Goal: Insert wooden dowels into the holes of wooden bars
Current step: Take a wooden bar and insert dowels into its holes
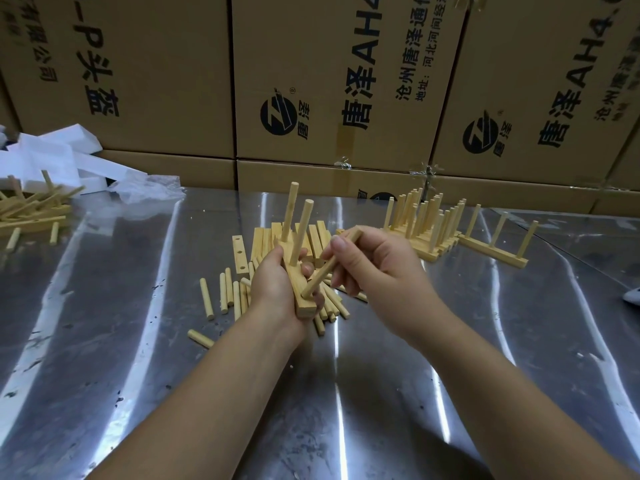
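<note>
A shiny sheet-metal table [138, 341] fills the lower view. Its surface is scuffed, speckled with dark marks and streaked with long white glare, and a seam line crosses its far right corner. Directly behind the table's far edge stands a wall of brown cardboard boxes [166, 64], printed with black Chinese characters and a round logo. A lower row of boxes [173, 166] beneath them shows knots of pale strapping. On the table's far left corner lie white foam blocks [52, 150] and a crumpled clear plastic sheet [149, 188].
</note>
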